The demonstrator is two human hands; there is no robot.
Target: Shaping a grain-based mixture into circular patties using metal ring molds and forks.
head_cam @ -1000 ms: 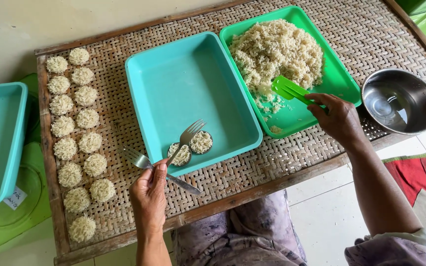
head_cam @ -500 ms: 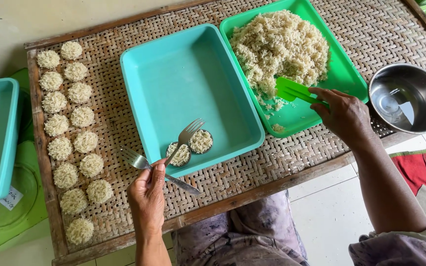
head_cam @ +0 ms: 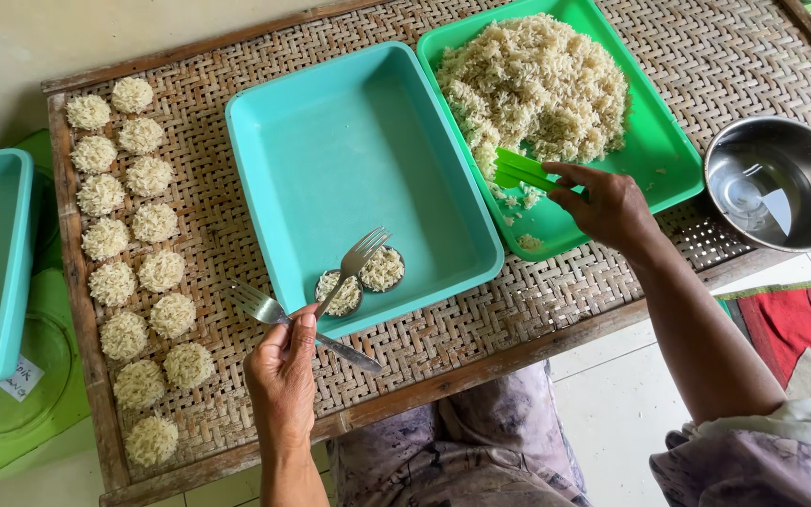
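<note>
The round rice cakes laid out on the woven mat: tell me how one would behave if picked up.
Each rice cake looks like loose grains pressed together, so it would probably crumble if pinched hard. It seems light for its size. Being a flat disc lying on the rough woven mat, it should neither roll nor slide easily.

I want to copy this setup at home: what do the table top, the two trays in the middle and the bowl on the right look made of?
The table top looks like woven cane or bamboo strips in a wooden frame, matte. The teal tray and green tray seem moulded plastic: even colour, rounded rims, soft sheen. The bowl looks like stainless steel, grey and mirror-bright, though polished aluminium is possible.
</note>
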